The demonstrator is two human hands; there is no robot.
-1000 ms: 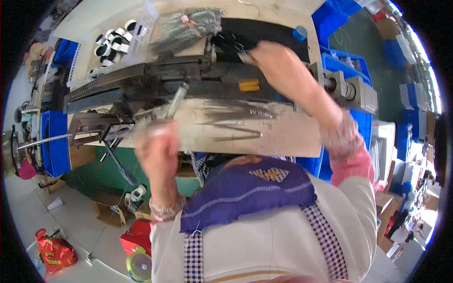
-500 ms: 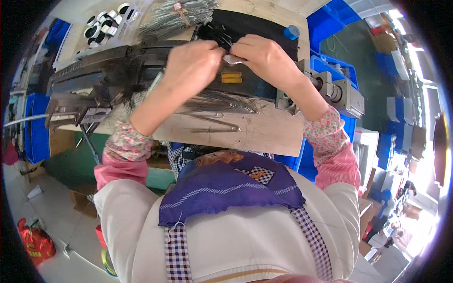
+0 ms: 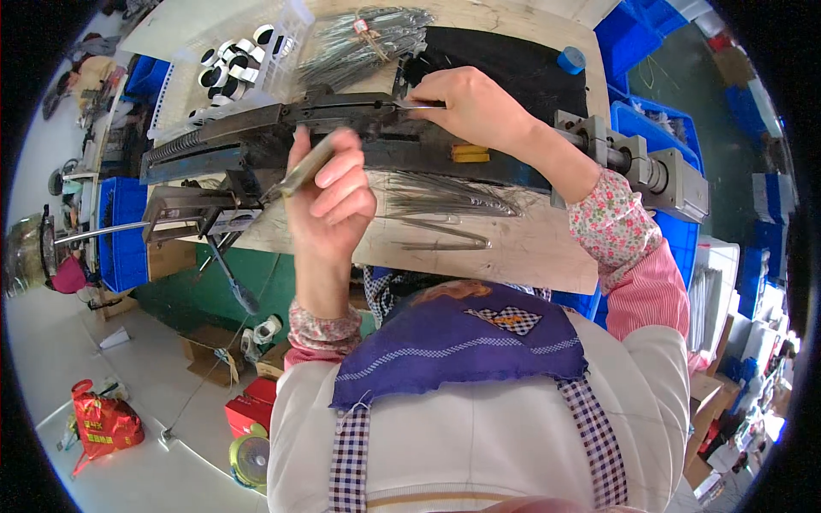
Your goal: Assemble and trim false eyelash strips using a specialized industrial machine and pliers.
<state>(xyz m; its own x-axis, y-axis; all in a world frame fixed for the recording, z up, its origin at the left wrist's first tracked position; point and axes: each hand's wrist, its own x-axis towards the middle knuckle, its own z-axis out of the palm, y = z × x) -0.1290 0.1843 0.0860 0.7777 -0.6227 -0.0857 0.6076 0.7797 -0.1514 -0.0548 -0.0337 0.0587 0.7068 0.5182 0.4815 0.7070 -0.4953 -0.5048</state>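
My left hand is closed around a metal lever at the left part of a dark bench machine. Its fingers curl over the lever, slightly smeared by motion. Over the machine's middle, my right hand pinches a thin metal piece, whose tip points left toward a narrow slot in the machine's bar. What kind of piece it is I cannot tell. A small yellow block sits on the machine below my right hand. Black bristles lie on a black mat just beyond it.
Loose bent wires lie along the wooden table's near side. A tied wire bundle and a clear crate of black-and-white rolls stand farther back. A blue cap rests on the mat. Grey metal fittings occupy the right end.
My left hand has left the right hand's side, moved down and left, and closed on the lever. My right hand still pinches the metal piece. The view has shifted.
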